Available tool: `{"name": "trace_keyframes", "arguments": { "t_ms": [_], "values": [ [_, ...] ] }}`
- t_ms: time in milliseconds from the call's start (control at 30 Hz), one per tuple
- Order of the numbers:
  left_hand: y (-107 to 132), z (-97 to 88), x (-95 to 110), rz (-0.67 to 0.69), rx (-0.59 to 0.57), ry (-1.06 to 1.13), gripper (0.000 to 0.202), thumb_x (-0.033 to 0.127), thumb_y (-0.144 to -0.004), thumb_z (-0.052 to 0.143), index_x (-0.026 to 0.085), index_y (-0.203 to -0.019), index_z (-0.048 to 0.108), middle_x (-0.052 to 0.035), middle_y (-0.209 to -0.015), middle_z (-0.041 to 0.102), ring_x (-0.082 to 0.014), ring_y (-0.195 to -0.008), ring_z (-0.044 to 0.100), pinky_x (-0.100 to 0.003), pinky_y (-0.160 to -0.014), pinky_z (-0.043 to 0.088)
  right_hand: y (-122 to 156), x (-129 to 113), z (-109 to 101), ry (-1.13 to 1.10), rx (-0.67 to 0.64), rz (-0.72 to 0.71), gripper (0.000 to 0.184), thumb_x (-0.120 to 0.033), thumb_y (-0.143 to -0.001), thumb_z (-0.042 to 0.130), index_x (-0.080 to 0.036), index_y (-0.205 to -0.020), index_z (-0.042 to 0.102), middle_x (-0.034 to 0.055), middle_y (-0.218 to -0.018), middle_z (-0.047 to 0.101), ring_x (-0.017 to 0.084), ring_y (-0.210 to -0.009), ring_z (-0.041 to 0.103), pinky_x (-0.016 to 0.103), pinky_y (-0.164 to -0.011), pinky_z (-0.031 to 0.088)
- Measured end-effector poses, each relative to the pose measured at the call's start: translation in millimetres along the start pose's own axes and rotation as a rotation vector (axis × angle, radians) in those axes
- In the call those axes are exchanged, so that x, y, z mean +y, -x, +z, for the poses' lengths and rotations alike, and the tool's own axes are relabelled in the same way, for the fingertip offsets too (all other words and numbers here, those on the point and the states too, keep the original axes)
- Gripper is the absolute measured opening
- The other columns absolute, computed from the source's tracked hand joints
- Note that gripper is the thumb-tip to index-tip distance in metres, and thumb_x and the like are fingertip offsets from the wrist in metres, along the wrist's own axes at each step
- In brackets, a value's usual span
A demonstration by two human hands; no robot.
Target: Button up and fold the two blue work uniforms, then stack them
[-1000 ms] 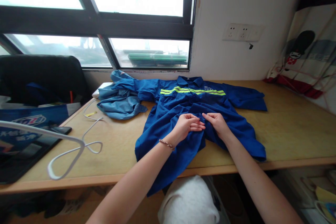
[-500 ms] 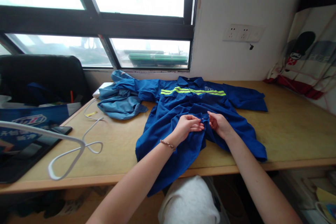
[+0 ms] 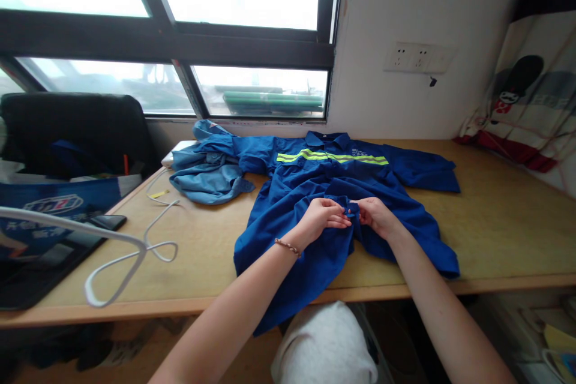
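Note:
A dark blue work jacket (image 3: pixel 292 240) with a yellow-green reflective stripe lies front up on the wooden table (image 3: pixel 202 264), collar toward the wall. Its lower part is rumpled, and one corner hangs over the front edge. My left hand (image 3: pixel 324 215), with a braided bracelet at the wrist, pinches the front placket near the bottom. Just to its right, my right hand (image 3: pixel 373 216) grips the opposite front edge between thumb and fingers. The two edges meet between my fingertips; any button there is too small to make out.
A lighter blue garment (image 3: pixel 209 177) lies crumpled by the jacket's sleeve at left. A white cable (image 3: pixel 139 252) loops over the table's left side, near a dark flat device (image 3: pixel 85 246). A black chair (image 3: pixel 81 132) stands at left, and a curtain (image 3: pixel 517 108) hangs at right.
My right hand's fingers have closed in on the jacket's edge, lifting a bit of cloth between the hands. My left hand has barely moved. The view has shifted slightly.

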State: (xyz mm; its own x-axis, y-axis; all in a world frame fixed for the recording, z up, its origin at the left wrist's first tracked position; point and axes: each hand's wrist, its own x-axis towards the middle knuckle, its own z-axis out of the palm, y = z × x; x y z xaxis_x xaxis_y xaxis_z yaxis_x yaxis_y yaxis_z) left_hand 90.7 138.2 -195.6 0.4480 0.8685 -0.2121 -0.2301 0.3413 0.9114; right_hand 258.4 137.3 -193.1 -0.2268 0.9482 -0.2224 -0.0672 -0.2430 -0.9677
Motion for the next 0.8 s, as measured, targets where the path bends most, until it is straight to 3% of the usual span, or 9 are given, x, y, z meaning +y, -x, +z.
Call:
{"name": "trace_keyframes", "arguments": {
  "t_ms": [100,300,633,800],
  "values": [
    [0.6,0.0,-0.1,0.007,-0.022,0.047,0.010,0.015,-0.069,0.062,0.009,-0.072,0.054,-0.0115,-0.062,0.064,-0.0199,-0.061,0.065,-0.027,-0.058,0.053,0.9,-1.0,0.3,0.021,0.010,0.019,0.026,-0.037,-0.064,0.065,-0.013,-0.056,0.062,0.0001,-0.047,0.056,0.006,-0.041,0.043,0.018,-0.038,0.028],
    [0.1,-2.7,0.3,0.007,-0.084,0.074,0.012,0.017,-0.071,0.061,0.009,-0.069,0.053,-0.0093,-0.062,0.064,-0.0108,-0.049,0.060,-0.018,-0.049,0.048,3.9,-3.3,3.1,0.009,0.025,0.060,0.024,-0.035,-0.061,0.067,-0.013,-0.054,0.062,0.0013,-0.047,0.057,0.007,-0.041,0.047,0.018,-0.040,0.032],
    [1.3,-0.5,0.1,0.014,-0.079,0.099,0.018,0.018,-0.072,0.063,0.011,-0.074,0.047,-0.0125,-0.068,0.065,-0.0205,-0.063,0.065,-0.027,-0.058,0.053,4.3,-2.4,-1.8,-0.154,-0.052,0.110,0.022,-0.033,-0.062,0.070,-0.012,-0.061,0.063,0.0011,-0.052,0.059,0.006,-0.045,0.050,0.017,-0.043,0.036],
    [3.0,3.0,-0.3,0.071,-0.021,0.049,0.022,0.019,-0.070,0.065,0.012,-0.075,0.045,-0.0118,-0.066,0.065,-0.0233,-0.062,0.065,-0.030,-0.058,0.054,1.0,2.4,-3.2,-0.087,-0.046,0.062,0.021,-0.031,-0.059,0.072,-0.012,-0.063,0.063,0.0012,-0.055,0.059,0.007,-0.046,0.051,0.018,-0.046,0.038]
  ]
}}
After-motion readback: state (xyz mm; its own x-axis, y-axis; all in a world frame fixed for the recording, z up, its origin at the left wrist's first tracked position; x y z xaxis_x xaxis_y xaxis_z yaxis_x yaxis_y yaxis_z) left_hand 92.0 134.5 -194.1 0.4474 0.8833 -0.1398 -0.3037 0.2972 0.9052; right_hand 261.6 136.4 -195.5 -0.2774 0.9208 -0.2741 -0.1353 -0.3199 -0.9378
